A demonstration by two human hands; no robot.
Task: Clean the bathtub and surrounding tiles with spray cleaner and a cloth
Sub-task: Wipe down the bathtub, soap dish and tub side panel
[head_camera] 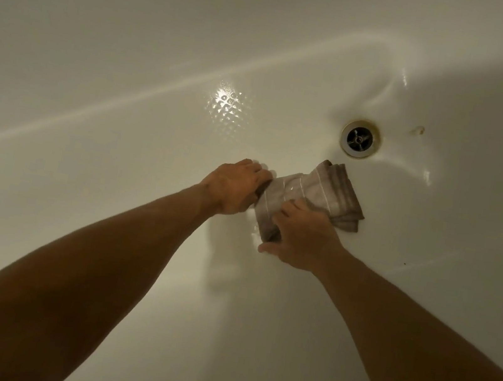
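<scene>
Probably a home bathroom: a white bathtub [135,40] with drain [360,138].

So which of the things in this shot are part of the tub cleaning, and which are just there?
Part of the job:
cloth, folded, striped, on the tub floor
left hand, gripping the cloth
right hand, gripping the cloth
bathtub

Just there:
drain
brownish mark beyond the drain

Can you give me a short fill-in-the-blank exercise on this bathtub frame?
1. Both hands hold a folded grey ____ with thin white stripes on the white glossy bathtub floor.
2. The round metal drain lies beyond the ____ hand.
3. The small brownish mark sits to the ____ of the drain.

Missing words: cloth; right; right
</scene>
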